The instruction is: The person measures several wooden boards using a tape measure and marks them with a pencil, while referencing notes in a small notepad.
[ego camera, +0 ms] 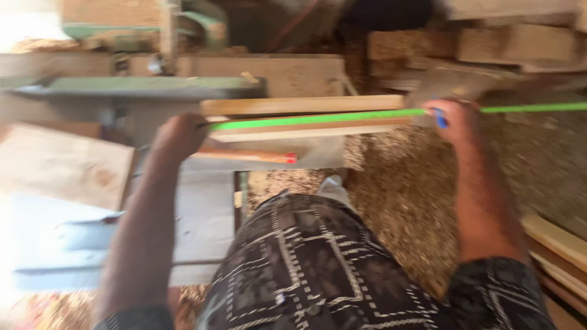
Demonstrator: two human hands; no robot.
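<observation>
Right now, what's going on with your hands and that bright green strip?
Left hand pinning the green tape at one end of the wooden board. Right hand gripping tape at the other end. Nothing between them.

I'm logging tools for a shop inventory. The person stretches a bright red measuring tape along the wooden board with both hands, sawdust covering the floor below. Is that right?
Not quite: the measuring tape is bright green, not red, as the head view shows. The left hand holds one end and the right hand the other, stretching it along the wooden board, with sawdust on the floor below.

Sawdust [403, 183] on floor (thick); green machine table [134, 87].
</observation>
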